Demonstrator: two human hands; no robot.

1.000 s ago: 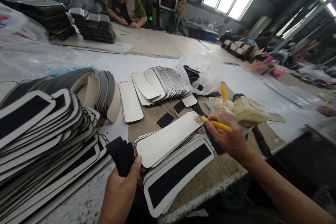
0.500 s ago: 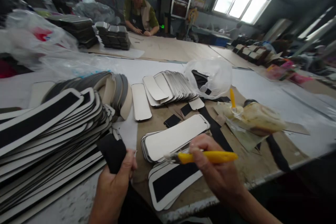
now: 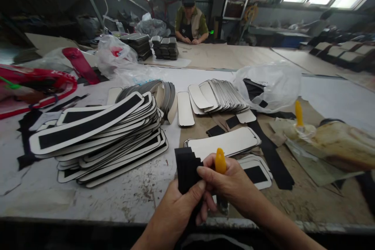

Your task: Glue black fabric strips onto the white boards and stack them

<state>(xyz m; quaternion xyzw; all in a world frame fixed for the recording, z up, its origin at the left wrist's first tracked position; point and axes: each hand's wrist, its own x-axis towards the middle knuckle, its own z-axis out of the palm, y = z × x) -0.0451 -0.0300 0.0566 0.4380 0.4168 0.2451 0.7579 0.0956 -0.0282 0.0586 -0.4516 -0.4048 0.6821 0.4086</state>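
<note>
My left hand (image 3: 178, 207) is closed round a small stack of black strips (image 3: 185, 168), held upright just over the table's front edge. My right hand (image 3: 234, 181) grips a yellow-handled brush (image 3: 220, 161), its handle up and its dark end down below the palm. The thumb and fingertips of that hand also touch the edge of the black strips. Behind my hands lies a pile of long white pieces (image 3: 222, 140). Partly covered by my right hand, a white-bordered piece with a black centre (image 3: 256, 175) rests to the right.
A large stack of white-edged black pieces (image 3: 102, 133) stands at left. Farther back are a fanned row of white pieces (image 3: 225, 95) and a clear plastic bag (image 3: 281, 86). At right, a yellowish glue-smeared container (image 3: 340, 144) lies beside another yellow handle (image 3: 299, 113). A person (image 3: 190, 23) works across the table.
My hands have come together, the right moving left to the strips. The brush has turned from lying level to upright. The view has swung left, showing more of the table there.
</note>
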